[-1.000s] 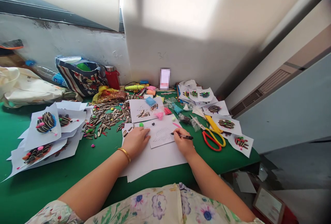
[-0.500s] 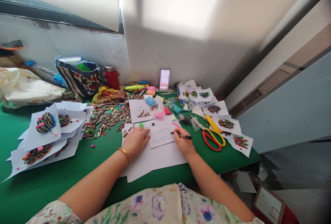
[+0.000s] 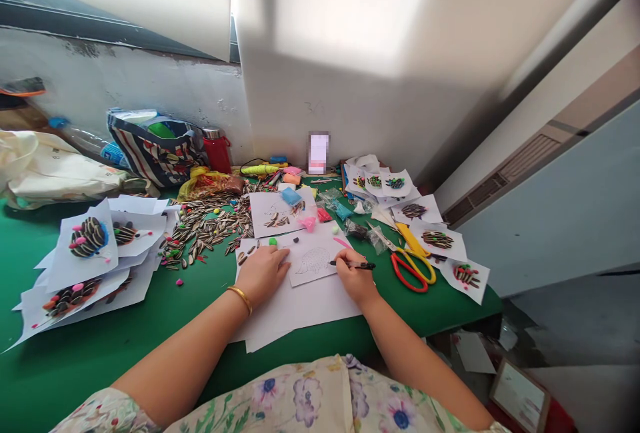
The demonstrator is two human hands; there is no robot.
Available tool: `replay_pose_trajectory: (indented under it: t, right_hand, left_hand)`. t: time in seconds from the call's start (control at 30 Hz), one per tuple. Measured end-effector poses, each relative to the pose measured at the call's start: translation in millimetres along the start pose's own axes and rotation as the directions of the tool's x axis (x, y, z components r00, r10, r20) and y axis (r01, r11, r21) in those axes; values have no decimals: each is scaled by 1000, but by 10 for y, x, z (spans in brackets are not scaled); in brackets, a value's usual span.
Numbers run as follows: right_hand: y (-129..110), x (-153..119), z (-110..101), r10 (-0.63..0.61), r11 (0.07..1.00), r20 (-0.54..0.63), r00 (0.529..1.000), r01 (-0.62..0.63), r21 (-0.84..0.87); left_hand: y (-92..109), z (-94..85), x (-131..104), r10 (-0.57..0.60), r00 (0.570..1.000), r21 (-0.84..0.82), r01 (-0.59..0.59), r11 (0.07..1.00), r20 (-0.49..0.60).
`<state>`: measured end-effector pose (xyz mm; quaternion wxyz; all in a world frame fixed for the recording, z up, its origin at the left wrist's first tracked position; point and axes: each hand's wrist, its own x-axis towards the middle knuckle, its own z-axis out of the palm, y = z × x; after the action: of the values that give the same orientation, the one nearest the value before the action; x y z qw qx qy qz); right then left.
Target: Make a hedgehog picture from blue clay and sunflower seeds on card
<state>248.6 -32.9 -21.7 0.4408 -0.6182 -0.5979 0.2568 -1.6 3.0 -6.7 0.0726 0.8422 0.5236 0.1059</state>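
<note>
A small white sheet [image 3: 300,276] with a hedgehog outline drawn in thin black lines lies on larger blank paper [image 3: 300,316]. My right hand [image 3: 354,280] is closed round a black pen [image 3: 361,265], whose tip is at the right side of the drawing. At the sheet's left edge, my left hand [image 3: 263,273] lies flat, fingers stretched out, a gold bangle on its wrist. Just beyond the left fingers sit a green clay lump [image 3: 273,241] and a few sunflower seeds [image 3: 243,258]. A small dark lump [image 3: 296,240] rests at the sheet's top edge.
Loose sunflower seeds [image 3: 205,223] spread over the green table [image 3: 165,353]. Finished seed hedgehog cards [image 3: 87,238] are stacked at left, more cards [image 3: 437,240] at right. Scissors [image 3: 410,266] with red and yellow handles lie near my right hand. A phone [image 3: 319,152] leans on the wall.
The pen has shifted slightly, its tip a little left and lower on the drawing. My left hand has stayed in place.
</note>
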Motion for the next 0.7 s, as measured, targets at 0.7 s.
replay_pose_trajectory:
  t: [0.7]
  right_hand:
    - [7,8,13,-62,996,-5,998,61,-70]
  left_hand:
    - [10,-20,1,-2,1000,-3,2,1000,7]
